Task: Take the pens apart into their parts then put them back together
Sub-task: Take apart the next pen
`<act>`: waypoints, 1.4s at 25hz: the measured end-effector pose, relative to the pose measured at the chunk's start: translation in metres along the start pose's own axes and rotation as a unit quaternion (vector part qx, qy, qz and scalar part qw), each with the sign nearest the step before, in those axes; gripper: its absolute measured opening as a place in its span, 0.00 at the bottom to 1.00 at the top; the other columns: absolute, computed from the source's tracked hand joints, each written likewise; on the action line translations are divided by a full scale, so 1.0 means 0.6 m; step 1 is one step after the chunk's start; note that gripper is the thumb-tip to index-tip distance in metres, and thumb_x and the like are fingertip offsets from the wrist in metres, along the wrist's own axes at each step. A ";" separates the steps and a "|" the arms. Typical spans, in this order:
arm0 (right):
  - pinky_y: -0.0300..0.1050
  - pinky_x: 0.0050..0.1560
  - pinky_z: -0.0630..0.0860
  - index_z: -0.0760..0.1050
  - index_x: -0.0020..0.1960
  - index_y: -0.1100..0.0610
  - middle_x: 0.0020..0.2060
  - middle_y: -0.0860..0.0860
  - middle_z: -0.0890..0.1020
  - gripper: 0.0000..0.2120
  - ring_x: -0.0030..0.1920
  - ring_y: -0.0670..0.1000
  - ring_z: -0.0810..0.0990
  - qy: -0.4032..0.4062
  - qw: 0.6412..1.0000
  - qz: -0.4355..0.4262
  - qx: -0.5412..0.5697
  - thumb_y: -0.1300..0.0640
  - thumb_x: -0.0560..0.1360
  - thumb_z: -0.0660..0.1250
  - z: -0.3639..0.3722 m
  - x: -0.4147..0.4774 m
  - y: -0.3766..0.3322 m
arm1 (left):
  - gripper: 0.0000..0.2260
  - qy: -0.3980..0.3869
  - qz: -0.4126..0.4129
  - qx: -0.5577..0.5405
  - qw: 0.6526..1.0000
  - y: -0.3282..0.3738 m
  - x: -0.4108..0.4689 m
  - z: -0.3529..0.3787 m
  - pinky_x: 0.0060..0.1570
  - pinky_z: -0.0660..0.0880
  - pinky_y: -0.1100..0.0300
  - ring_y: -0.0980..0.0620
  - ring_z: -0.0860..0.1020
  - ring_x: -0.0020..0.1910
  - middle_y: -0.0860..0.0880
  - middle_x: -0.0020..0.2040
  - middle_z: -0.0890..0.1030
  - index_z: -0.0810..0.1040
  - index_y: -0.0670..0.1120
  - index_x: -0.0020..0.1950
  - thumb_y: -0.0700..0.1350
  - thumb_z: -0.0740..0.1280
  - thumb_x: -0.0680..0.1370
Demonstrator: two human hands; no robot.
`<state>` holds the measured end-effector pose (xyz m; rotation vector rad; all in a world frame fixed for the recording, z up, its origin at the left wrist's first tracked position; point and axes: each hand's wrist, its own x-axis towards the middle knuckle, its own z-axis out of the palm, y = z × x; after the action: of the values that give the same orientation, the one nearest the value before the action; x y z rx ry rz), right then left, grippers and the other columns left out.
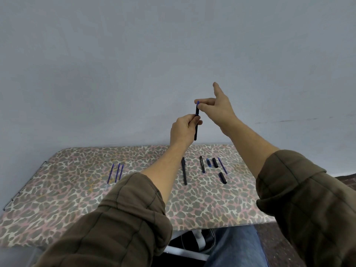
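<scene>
Working blue end piece [198,102] on black pen [196,132], held upright in air over table [57,199] far edge.
Left hand [183,128] wrapped tight round pen mid-length; right hand [217,106] pinching blue end piece, fingertips closed narrow. Probably pulling or seating it: keep force along pen axis, twist lightly, avoid bending. Three blue refills [117,172] lying toward table's left edge, black caps [215,162] toward right.
</scene>
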<state>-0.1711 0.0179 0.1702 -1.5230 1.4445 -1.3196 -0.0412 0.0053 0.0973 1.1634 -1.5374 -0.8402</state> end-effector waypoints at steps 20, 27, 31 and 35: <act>0.42 0.62 0.70 0.55 0.85 0.54 0.50 0.43 0.89 0.37 0.64 0.44 0.81 -0.018 1.000 -0.015 -0.001 0.63 0.81 0.67 0.000 0.002 0.001 | 0.10 -0.002 0.002 -0.009 1.000 0.011 -0.002 -0.002 0.44 0.71 0.66 0.58 0.81 0.51 0.56 0.48 0.87 0.83 0.52 0.57 0.50 0.63 0.85; 0.47 0.62 0.76 0.64 0.81 0.55 0.46 0.48 0.88 0.33 0.58 0.47 0.84 0.044 0.998 -0.024 -0.024 0.61 0.79 0.72 0.001 0.005 -0.003 | 0.11 -0.003 0.004 -0.012 1.000 0.004 -0.008 0.000 0.50 0.74 0.60 0.57 0.81 0.53 0.56 0.49 0.87 0.83 0.50 0.60 0.50 0.63 0.85; 0.53 0.69 0.75 0.66 0.79 0.57 0.45 0.45 0.89 0.28 0.57 0.46 0.86 0.025 0.999 -0.037 -0.001 0.64 0.81 0.67 -0.005 0.011 -0.004 | 0.13 -0.008 0.008 -0.019 1.000 0.003 -0.011 -0.002 0.53 0.74 0.62 0.56 0.80 0.57 0.54 0.49 0.87 0.79 0.52 0.68 0.48 0.62 0.85; 0.54 0.65 0.80 0.73 0.74 0.57 0.47 0.47 0.89 0.23 0.53 0.47 0.87 0.054 0.997 -0.052 -0.005 0.63 0.80 0.68 -0.004 0.013 -0.004 | 0.15 -0.009 0.016 -0.017 1.000 0.003 -0.013 0.003 0.47 0.67 0.73 0.61 0.79 0.54 0.55 0.49 0.87 0.77 0.54 0.71 0.47 0.62 0.86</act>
<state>-0.1733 0.0110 0.1750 -1.5731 1.4560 -1.4782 -0.0430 0.0134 0.0963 1.1065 -1.5454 -0.8548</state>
